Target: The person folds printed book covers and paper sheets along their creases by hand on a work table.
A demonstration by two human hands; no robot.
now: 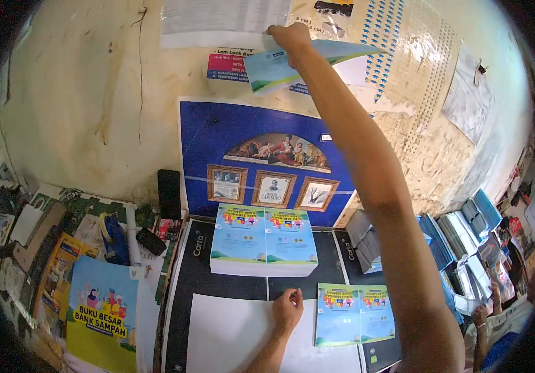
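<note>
My right arm reaches up across the view, and my right hand (295, 43) is closed on a bent blue-and-green printed sheet (274, 69) in front of the wall. One fingertip points toward a white paper on the wall. Below, my left hand (287, 312) lies over a large white sheet (227, 329) with its fingers curled in and nothing visible in them. A thick stack of blue-and-green printed sheets (264, 239) stands beyond the left hand. To its right is a smaller pile of similar printed sheets (354, 315), partly beside my right forearm.
A blue poster (208, 140) with framed pictures hangs behind the stack. At the left lie a yellow-and-blue printed cover (103, 317) and a blue pouch (114, 239). Stacks of blue-edged booklets (457, 233) stand at the right, near another person's arm (480, 336).
</note>
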